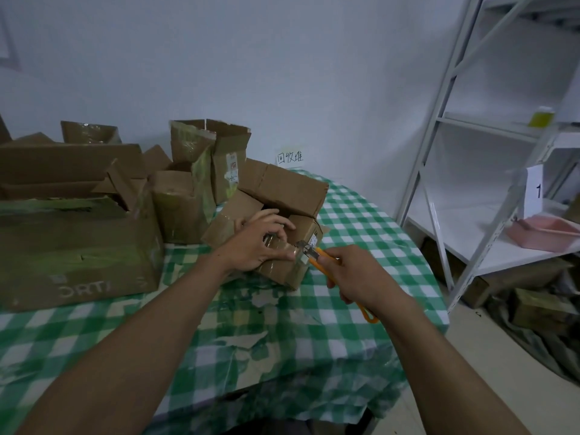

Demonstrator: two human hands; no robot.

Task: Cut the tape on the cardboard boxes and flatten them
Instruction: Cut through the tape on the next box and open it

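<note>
Early stage. Left hand [260, 243] curls over box [282, 273], mid-table [361, 312] toward the right edge. Right hand [354, 277] grips knife [314, 254], blade at the taped seam. Other boxes [75, 252] along the left and far edges stand unflattened.

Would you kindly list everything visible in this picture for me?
small box: one, brown, taped, middle of table
utility knife: one, orange, blade end at the small box's tape
large box: one, brown, table left
other boxes: several, brown, opened, behind the small box
tablecloth: one, green and white check
paper sign: one, white, on wall
shelving: one, white, right
tray: one, pink, on shelving
left hand: holds small box
right hand: grips utility knife
</note>
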